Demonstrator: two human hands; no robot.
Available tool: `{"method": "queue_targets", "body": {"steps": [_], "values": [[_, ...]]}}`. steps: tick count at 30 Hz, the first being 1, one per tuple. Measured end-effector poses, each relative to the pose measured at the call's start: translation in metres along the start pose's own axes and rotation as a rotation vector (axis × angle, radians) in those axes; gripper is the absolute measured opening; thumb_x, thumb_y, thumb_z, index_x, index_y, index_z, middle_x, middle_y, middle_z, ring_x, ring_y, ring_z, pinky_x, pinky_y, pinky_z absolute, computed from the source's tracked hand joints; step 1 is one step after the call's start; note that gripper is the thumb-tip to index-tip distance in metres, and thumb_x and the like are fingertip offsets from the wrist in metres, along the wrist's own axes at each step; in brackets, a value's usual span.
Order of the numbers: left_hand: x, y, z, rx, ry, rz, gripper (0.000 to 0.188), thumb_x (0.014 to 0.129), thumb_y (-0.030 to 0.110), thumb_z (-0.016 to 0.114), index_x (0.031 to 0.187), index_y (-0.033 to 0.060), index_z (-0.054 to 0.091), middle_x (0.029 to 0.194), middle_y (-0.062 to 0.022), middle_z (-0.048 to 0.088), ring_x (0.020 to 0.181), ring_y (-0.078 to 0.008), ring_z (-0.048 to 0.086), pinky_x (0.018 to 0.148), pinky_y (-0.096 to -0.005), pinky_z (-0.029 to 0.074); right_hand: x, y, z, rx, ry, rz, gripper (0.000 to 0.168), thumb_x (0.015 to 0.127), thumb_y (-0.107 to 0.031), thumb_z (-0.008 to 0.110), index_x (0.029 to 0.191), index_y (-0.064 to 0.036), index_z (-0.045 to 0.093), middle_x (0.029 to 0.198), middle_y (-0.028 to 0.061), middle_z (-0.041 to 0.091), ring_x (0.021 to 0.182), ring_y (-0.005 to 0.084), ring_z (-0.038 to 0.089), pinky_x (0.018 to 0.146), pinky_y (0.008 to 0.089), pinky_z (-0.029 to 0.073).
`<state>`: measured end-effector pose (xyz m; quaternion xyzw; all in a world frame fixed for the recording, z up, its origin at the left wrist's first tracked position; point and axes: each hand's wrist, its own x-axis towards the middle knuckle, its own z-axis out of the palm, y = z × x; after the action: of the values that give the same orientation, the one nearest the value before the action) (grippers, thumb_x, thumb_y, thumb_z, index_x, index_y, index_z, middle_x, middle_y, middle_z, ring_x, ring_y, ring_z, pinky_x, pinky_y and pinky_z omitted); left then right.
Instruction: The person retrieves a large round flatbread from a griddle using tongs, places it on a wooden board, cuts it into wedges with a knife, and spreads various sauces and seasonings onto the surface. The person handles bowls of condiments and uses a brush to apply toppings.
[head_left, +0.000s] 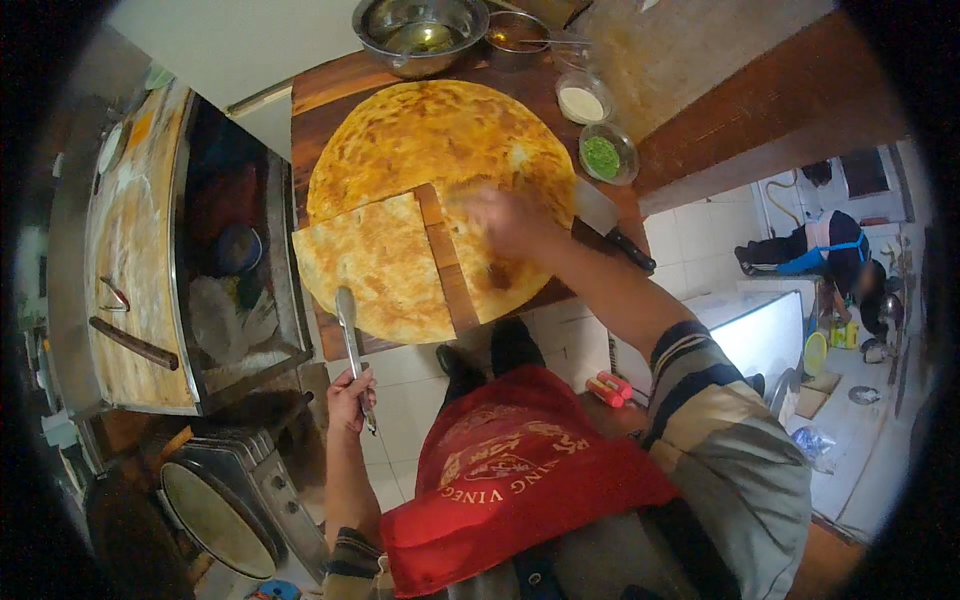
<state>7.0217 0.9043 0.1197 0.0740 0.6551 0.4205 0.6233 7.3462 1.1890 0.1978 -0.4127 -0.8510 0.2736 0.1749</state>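
A large round browned flatbread lies on a dark wooden board. One cut piece at its near left is parted from the rest by a gap that shows the wood. My left hand holds metal tongs, whose end touches or overlaps that piece's near edge. Over the right part of the bread is my right hand, blurred; whether its fingers hold anything cannot be made out. To its right lies a broad-bladed knife with a black handle, its blade partly on the board.
Behind the bread stand a steel bowl and a smaller pot. Bowls of pale powder and chopped greens sit at the right. A floured worktop is at left. Far right, another person bends at a counter.
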Motion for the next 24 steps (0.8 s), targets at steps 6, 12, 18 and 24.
{"method": "queue_targets", "body": {"steps": [6,12,18,24], "values": [[-0.002,-0.005,0.005,-0.033,0.021,0.009,0.021,0.082,0.012,0.072,0.099,0.0028,0.065,0.073,-0.0068,0.064,0.049,-0.0130,0.056,0.044,-0.0247,0.045,-0.074,-0.021,0.007,-0.049,-0.454,-0.216,0.053,0.067,0.001,0.063,0.118,-0.011,0.057,0.106,0.0146,0.058,0.099,0.0360,0.057,0.081,0.0460,0.047],[0.000,-0.006,0.007,-0.050,0.017,0.029,0.018,0.082,0.011,0.072,0.097,0.0028,0.065,0.072,-0.0072,0.064,0.049,-0.0131,0.056,0.044,-0.0246,0.045,0.028,0.005,-0.014,0.004,-0.131,-0.258,0.052,0.068,0.007,0.059,0.118,-0.007,0.061,0.097,0.0174,0.061,0.095,0.0336,0.059,0.078,0.0429,0.048],[0.000,-0.004,0.005,-0.025,0.018,0.011,0.020,0.082,0.011,0.072,0.100,0.0032,0.066,0.073,-0.0069,0.065,0.048,-0.0125,0.056,0.044,-0.0244,0.045,0.013,0.016,0.005,0.051,-0.259,-0.448,0.053,0.067,0.006,0.060,0.118,-0.009,0.061,0.098,0.0139,0.061,0.091,0.0340,0.060,0.075,0.0428,0.049],[0.003,-0.006,0.004,-0.029,0.006,0.004,0.022,0.082,0.010,0.071,0.102,0.0031,0.066,0.073,-0.0071,0.065,0.048,-0.0127,0.055,0.044,-0.0245,0.045,-0.054,0.003,-0.025,0.138,-0.434,-0.558,0.033,0.060,0.003,0.069,0.091,-0.006,0.062,0.092,0.0124,0.061,0.091,0.0360,0.059,0.077,0.0442,0.049]]}}
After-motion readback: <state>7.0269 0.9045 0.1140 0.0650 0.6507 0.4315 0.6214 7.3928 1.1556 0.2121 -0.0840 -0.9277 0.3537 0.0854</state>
